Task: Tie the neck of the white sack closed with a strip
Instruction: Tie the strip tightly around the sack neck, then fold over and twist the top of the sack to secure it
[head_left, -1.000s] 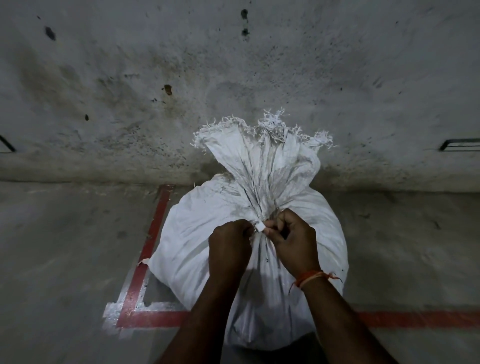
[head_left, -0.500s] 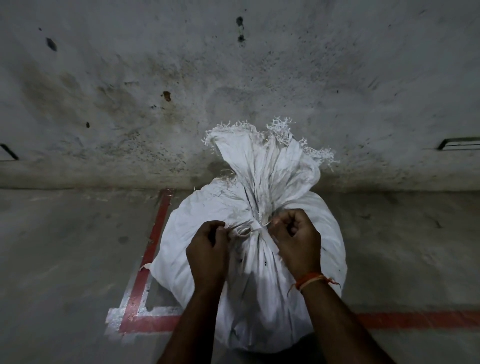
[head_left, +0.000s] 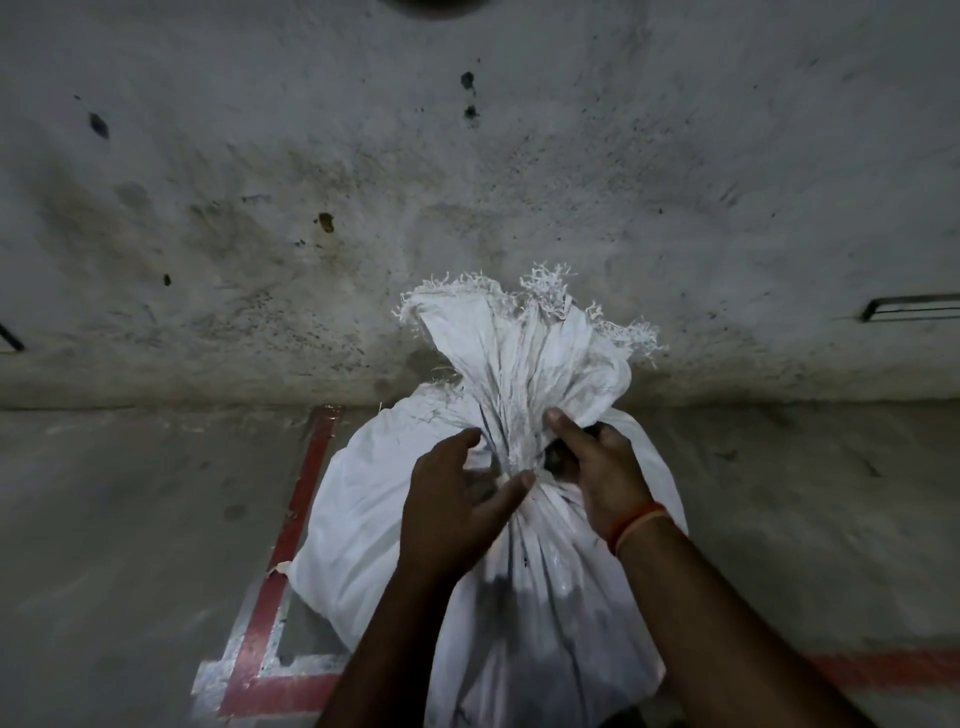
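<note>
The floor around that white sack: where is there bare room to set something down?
Bare concrete floor lies left of the red line, and more right of the white sack, up to the wall. Crowded: the sack's neck, where the left hand and right hand meet.

You've got a stained, speckled concrete wall (head_left: 467, 208) rising beyond the grip, dark blotches across it. Grey concrete floor (head_left: 130, 519) spreads to both sides of the grip. Red painted line (head_left: 291, 525) with worn white edging runs down left of the grip, turns a corner below it and continues right. Dark slot (head_left: 909, 307) in the wall far right, another at the far left edge (head_left: 10, 335)
</note>
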